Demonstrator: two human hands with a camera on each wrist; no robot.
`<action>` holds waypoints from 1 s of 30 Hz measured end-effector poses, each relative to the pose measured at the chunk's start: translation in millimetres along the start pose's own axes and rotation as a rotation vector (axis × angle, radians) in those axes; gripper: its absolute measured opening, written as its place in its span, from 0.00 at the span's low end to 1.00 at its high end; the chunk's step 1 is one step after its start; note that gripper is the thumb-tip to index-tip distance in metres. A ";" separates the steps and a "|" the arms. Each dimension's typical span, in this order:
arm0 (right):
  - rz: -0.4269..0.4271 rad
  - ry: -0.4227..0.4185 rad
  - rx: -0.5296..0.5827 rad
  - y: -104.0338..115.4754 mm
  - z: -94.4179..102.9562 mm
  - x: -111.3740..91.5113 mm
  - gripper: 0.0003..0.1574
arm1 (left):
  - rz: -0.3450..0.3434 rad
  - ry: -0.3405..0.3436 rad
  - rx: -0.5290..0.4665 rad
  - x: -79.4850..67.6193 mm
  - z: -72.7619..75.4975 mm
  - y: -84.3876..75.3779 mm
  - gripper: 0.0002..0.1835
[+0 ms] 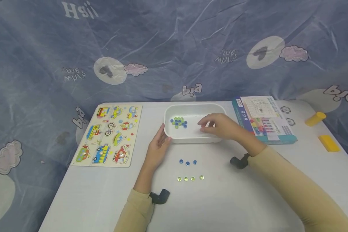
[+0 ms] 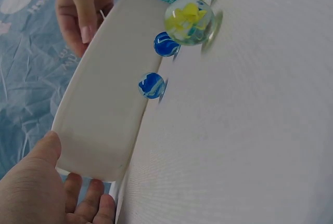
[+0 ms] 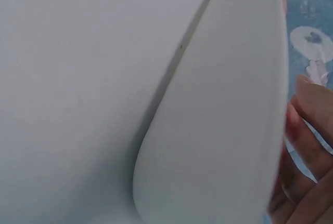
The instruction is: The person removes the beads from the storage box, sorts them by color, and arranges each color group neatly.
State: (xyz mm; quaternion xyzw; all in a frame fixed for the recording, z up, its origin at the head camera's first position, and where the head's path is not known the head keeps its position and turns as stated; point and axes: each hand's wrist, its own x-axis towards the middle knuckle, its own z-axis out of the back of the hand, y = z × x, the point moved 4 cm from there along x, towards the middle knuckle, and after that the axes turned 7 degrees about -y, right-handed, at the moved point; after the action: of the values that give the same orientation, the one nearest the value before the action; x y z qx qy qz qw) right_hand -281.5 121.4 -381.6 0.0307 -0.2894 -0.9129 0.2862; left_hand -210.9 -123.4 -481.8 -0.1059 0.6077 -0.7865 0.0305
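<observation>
A white plastic tub holds several blue and yellow-green glass marbles, clustered at its left end. My left hand holds the tub's front left corner; the left wrist view shows the thumb at the rim and fingers against the end wall. Inside the tub's right half hovers my right hand, fingers loosely bent, thumb and index finger apart with nothing visible between them. In front of the tub lie three blue marbles in a row, and nearer me a row of several yellow-green marbles.
Left of the tub lies a wooden vehicle puzzle board. A boxed toy set lies to the right, with a yellow cylinder and a yellow block by the table's right edge. Blue printed cloth hangs behind the white table.
</observation>
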 end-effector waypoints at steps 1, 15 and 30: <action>-0.019 0.027 -0.003 -2.8 -2.5 4.0 0.17 | 0.001 0.002 -0.001 -0.2 0.0 0.3 0.32; -0.154 0.283 0.001 -12.8 -43.9 37.3 0.13 | -0.002 -0.007 -0.014 -0.6 -1.1 -2.5 0.33; -0.036 0.349 0.015 15.9 -73.9 66.6 0.14 | -0.025 0.011 -0.015 0.9 0.3 -0.1 0.33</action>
State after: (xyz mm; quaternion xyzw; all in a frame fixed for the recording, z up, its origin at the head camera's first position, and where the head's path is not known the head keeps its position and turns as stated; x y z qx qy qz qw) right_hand -312.6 37.0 -427.0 0.1960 -0.2417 -0.8964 0.3156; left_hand -211.8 -123.8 -481.6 -0.1095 0.6124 -0.7827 0.0166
